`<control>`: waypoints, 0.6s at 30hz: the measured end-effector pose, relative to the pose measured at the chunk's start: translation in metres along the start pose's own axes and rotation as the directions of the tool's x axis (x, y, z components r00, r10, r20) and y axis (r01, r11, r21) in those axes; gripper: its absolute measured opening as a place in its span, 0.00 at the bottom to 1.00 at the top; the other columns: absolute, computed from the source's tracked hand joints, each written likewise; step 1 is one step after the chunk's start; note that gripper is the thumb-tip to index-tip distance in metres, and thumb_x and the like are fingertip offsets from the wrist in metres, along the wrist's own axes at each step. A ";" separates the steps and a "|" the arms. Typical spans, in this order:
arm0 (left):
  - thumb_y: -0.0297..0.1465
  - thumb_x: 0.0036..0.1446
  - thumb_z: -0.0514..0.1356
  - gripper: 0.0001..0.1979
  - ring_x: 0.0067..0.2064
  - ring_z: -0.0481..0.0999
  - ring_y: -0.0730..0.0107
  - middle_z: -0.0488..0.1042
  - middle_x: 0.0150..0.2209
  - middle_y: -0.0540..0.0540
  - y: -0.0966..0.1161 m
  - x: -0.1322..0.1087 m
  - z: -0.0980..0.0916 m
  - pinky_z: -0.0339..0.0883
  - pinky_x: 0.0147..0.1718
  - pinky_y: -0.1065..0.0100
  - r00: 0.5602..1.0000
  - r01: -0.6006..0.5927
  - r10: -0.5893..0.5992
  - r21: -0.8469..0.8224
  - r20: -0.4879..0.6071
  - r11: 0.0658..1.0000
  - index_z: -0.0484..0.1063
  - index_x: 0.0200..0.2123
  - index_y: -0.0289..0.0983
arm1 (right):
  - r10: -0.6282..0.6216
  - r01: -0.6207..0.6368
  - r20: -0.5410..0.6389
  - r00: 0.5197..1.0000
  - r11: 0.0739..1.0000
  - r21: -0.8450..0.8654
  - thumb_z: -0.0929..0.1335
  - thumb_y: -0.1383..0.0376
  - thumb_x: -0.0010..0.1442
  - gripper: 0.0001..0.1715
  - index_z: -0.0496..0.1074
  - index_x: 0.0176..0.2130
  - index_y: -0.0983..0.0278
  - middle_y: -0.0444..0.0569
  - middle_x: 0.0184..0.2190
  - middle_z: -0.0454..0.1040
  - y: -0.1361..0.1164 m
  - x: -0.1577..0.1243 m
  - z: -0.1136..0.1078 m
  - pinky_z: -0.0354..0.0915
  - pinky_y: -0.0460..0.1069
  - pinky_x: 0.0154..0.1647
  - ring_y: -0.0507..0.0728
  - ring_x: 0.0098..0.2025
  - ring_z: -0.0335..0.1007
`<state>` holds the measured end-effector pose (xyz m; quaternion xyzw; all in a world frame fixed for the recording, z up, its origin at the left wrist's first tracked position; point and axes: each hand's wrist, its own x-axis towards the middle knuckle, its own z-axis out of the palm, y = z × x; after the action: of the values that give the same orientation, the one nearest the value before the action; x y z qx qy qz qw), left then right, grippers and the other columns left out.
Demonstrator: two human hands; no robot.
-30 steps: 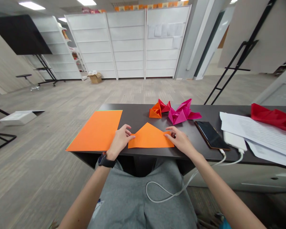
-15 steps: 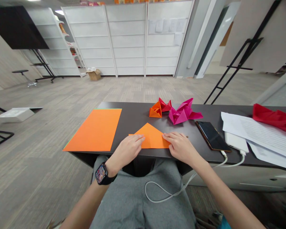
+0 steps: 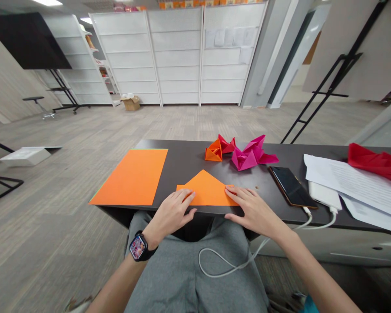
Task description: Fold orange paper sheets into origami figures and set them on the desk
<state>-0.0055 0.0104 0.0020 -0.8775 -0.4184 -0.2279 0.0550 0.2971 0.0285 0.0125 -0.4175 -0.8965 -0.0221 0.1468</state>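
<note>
On our dark bench (image 3: 182, 161), beside the flat orange sheet (image 3: 133, 176), the folded orange paper (image 3: 207, 193) lies at the near edge. Our left hand (image 3: 172, 213) and right hand (image 3: 252, 211) press its lower corners, fingers laid flat, gripping nothing.

Head camera looks forward and down, close over the desk (image 3: 189, 158).

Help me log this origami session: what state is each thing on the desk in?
folded orange paper: folded to a peak, lying flat
orange sheet: unfolded, flat
small orange model: folded, standing
pink model: folded
phone: face up, screen dark
left hand: open, fingers on the paper's left corner
right hand: open, fingers on its right corner
</note>
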 end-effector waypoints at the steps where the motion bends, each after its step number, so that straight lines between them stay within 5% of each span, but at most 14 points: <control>1: 0.33 0.62 0.61 0.18 0.54 0.76 0.53 0.75 0.52 0.37 -0.001 -0.002 -0.001 0.71 0.54 0.53 1.000 0.003 -0.003 -0.003 -0.019 1.000 0.70 0.54 0.34 | -0.015 0.015 0.000 1.000 1.000 0.013 0.70 0.48 0.61 0.38 0.65 0.63 0.64 0.60 0.62 0.68 0.001 0.000 -0.002 0.60 0.64 0.62 0.67 0.63 0.65; 13: 0.32 0.67 0.57 0.07 0.53 0.77 0.61 0.79 0.47 0.44 -0.022 -0.019 -0.008 0.70 0.54 0.59 0.994 -0.081 0.094 -0.210 0.053 0.974 0.73 0.46 0.40 | -0.044 0.043 0.012 0.999 0.995 0.086 0.68 0.55 0.65 0.22 0.72 0.56 0.59 0.55 0.57 0.75 0.007 -0.007 -0.006 0.62 0.62 0.58 0.65 0.59 0.70; 18: 0.30 0.70 0.52 0.10 0.47 0.79 0.67 0.79 0.44 0.45 -0.023 -0.015 -0.011 0.72 0.48 0.65 0.998 0.058 -0.064 -0.391 -0.004 0.919 0.73 0.44 0.39 | -0.038 0.038 0.003 0.999 0.995 0.093 0.65 0.59 0.67 0.15 0.74 0.51 0.59 0.54 0.54 0.78 0.008 -0.007 -0.010 0.63 0.60 0.55 0.63 0.56 0.73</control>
<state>-0.0348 0.0110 0.0033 -0.8555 -0.3913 -0.3154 -0.1246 0.3097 0.0269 0.0192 -0.3931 -0.9047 0.0180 0.1636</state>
